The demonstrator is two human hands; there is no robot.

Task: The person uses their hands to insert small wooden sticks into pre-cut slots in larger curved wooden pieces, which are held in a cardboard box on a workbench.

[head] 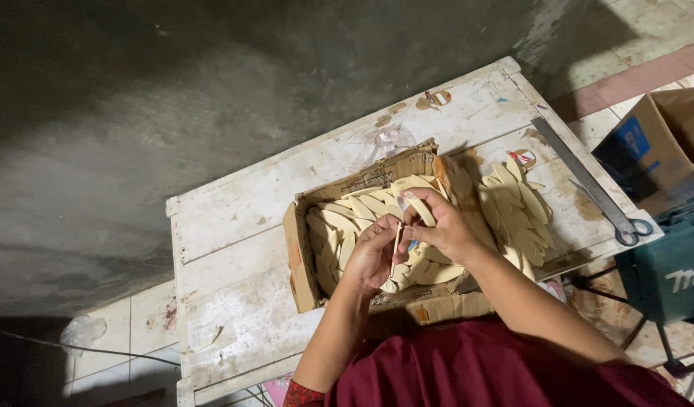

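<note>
Thin pale wooden piece [397, 243], leaf-shaped, held edge-on between both hands above torn cardboard box [302, 264]. Left hand [372, 254] pinches its lower end, fingers curled tight; right hand [440, 228] closed on upper end. Box full of same pale pieces [339, 222] (more stacked loose [516, 207] just beside it, right). Box sits on worn white table [234, 226]; scissors [592, 185] near right edge. Risk, as judged: thin piece could snap under pinch, or loose stack slide off table edge if elbow nudges it.

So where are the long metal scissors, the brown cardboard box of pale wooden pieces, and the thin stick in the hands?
long metal scissors [588, 183], head view, blade.
brown cardboard box [300, 265], head view, left wall.
thin stick [397, 241], head view, middle, between both hands.
</note>
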